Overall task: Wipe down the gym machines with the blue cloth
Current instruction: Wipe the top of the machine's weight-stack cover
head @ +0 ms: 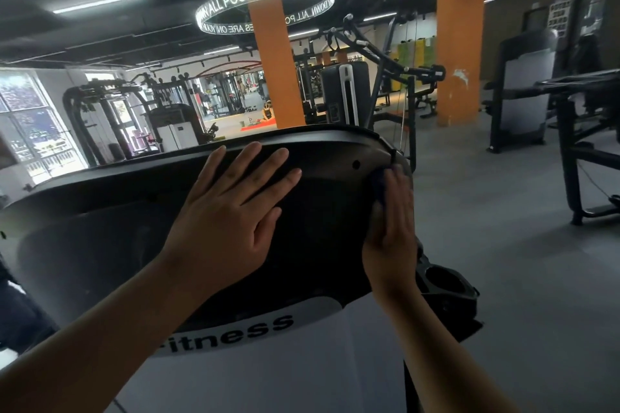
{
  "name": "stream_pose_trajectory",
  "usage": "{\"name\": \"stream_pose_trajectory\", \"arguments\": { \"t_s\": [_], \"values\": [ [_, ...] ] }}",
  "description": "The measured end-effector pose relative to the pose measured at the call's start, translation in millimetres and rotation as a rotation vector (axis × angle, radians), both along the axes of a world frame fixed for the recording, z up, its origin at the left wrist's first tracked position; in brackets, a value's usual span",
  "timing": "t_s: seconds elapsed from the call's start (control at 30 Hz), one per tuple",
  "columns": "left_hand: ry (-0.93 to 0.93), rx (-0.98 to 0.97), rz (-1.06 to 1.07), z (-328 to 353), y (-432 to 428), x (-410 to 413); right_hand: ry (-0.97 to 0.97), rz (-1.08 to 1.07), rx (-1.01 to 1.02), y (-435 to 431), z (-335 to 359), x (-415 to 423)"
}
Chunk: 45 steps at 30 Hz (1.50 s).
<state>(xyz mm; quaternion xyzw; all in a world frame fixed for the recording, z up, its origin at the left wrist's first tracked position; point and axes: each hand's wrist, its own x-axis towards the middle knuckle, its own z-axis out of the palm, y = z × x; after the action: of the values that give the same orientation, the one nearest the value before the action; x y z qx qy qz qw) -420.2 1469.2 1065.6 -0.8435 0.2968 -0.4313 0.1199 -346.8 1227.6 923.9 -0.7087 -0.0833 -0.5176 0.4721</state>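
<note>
The gym holds many machines (523,94), spread over a grey floor (486,211) to the left, ahead and to the right. None of them shows a mark that tells wiped from unwiped. By my reading most of the job is left, since only one unit is under the hands.

That unit is the near machine (268,375), with a white panel (208,389) printed "itness" below a broad dark cover (110,238). The cover fills the middle of the view. Its top looks matte and even, with no clear streaks or damp patches, so how much of it has been gone over cannot be judged. The work sits at its right rim, which suggests the far right edge is the part in hand. A black cup holder (444,282) just below that rim looks untouched.

The left hand (231,208) lies flat and open on the cover, fingers spread, holding nothing and likely bracing. The right hand (391,228) is laid along the right rim with fingers nearly straight, pressing the cloth (380,183) against the edge. Only a small blue fold shows past the fingers; the rest is hidden beneath the palm.
</note>
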Motion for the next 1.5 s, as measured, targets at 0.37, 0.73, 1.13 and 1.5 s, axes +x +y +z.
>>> {"name": "stream_pose_trajectory", "arguments": {
  "t_s": [0.37, 0.73, 1.13, 1.5],
  "values": [
    [-0.003, -0.024, -0.012, -2.1, -2.0, 0.8, 0.138, -0.007, 0.187, -8.7, -6.2, -0.1],
    [-0.013, -0.038, -0.012, -3.2, -1.5, 0.0, 0.131, 0.006, 0.229, 12.6, 4.4, -10.7],
    [0.066, -0.096, -0.144, 21.1, 54.2, -14.3, 0.095, -0.118, 0.2, 46.5, 20.5, -22.7],
    [0.028, 0.013, -0.149, 13.8, 129.4, -7.9, -0.018, -0.178, -0.049, 93.4, 30.8, -34.8]
  ]
}}
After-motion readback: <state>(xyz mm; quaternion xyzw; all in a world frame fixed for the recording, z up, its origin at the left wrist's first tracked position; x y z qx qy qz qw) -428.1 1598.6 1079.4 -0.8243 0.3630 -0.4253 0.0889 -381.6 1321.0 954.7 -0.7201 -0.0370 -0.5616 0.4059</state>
